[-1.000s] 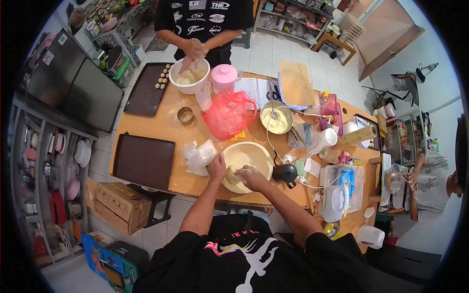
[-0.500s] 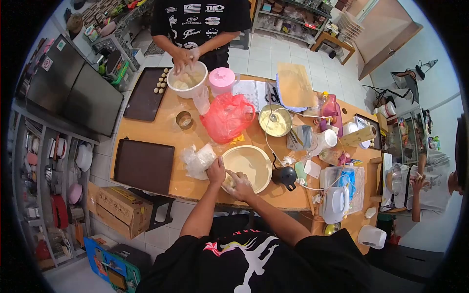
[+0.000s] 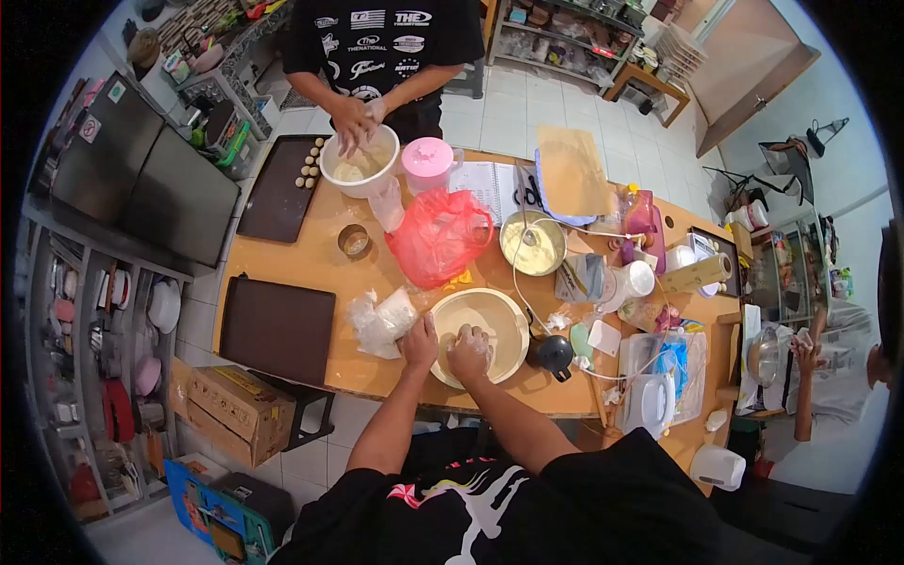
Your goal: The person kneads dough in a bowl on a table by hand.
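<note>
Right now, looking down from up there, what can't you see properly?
All in the head view:
What the right hand touches in the cream bowl: hidden by the hand.
Inside the red bag: hidden by its crumpled plastic.
Inside the pink tub: hidden by its lid.
Words in the notebook: too small.
Person at far right: partly cut off by the dark edge.

My left hand holds the cream-coloured bowl at its left rim; my right hand, fingers powdered white, is inside it. Bag of white powder beside left hand. Dark baking tray farther left.
</note>
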`<state>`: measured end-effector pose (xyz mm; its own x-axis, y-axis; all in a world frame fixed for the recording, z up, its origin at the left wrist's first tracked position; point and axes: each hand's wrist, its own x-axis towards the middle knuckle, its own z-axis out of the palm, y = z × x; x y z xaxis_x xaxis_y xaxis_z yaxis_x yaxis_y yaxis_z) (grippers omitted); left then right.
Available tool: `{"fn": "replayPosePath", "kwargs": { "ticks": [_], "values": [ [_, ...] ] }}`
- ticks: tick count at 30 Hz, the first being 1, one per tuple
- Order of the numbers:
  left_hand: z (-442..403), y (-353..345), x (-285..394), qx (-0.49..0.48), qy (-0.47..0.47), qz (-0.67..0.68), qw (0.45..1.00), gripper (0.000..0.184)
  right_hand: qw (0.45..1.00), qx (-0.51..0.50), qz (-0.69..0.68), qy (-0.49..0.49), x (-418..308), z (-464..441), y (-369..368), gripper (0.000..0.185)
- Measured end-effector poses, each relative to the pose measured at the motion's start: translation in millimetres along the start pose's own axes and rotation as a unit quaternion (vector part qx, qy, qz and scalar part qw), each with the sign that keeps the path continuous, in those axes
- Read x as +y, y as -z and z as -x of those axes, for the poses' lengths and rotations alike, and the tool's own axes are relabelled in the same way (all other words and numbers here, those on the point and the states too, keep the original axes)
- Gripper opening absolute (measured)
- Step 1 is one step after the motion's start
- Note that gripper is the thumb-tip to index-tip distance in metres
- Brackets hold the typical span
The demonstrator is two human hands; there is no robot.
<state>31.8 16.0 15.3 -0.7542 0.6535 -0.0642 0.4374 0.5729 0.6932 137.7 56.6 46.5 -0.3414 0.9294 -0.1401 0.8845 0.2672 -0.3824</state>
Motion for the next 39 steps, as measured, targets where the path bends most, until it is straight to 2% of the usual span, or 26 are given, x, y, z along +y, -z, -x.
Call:
{"fn": "replayPosePath", "kwargs": {
  "ticks": [10,16,19,22,25,27,28,31,32,35,38,39],
  "values": [
    [-3,-7,-9,0.014,-0.023,-0.005,1.0,0.039,0.999,-0.003,0.026,-0.019,-8,-34,-4,0.029],
    [-2,-5,-10,0.012,-0.028,-0.023,0.999,0.038,0.998,0.026,0.052,0.003,-3,-50,-10,0.036],
    [-3,-2,-7,0.012,-0.04,-0.066,0.997,0.038,0.999,0.009,0.006,-0.041,-7,-56,-2,0.038],
    [-1,3,-1,-0.005,-0.018,-0.009,1.0,0.038,0.997,-0.001,0.0,-0.074,-9,-60,3,0.036],
    [0,-1,-2,0.038,-0.016,-0.027,0.999,0.039,0.986,-0.041,-0.161,-0.007,40,-86,-56,0.039],
    [0,-6,-14,0.028,-0.011,-0.009,1.0,0.04,0.961,-0.151,-0.214,0.085,83,-126,-67,0.04],
    [-1,-6,-13,0.03,-0.009,-0.006,0.999,0.041,0.941,-0.204,-0.238,0.129,95,-136,-66,0.04],
    [-1,1,1,0.022,0.009,0.002,1.0,0.042,0.971,-0.209,-0.116,0.026,75,-120,-15,0.041],
    [0,4,7,0.017,0.017,0.005,1.0,0.042,0.982,-0.162,-0.079,0.064,67,-107,-6,0.041],
    [0,4,9,0.028,0.009,-0.006,1.0,0.042,0.981,-0.169,-0.017,0.093,42,-86,19,0.049],
    [0,3,8,0.039,0.003,0.014,0.999,0.042,0.982,-0.141,-0.101,0.069,28,-56,38,0.041],
    [0,4,10,0.038,0.005,0.009,0.999,0.042,0.981,-0.137,-0.1,0.095,28,-45,43,0.039]
  ]
}}
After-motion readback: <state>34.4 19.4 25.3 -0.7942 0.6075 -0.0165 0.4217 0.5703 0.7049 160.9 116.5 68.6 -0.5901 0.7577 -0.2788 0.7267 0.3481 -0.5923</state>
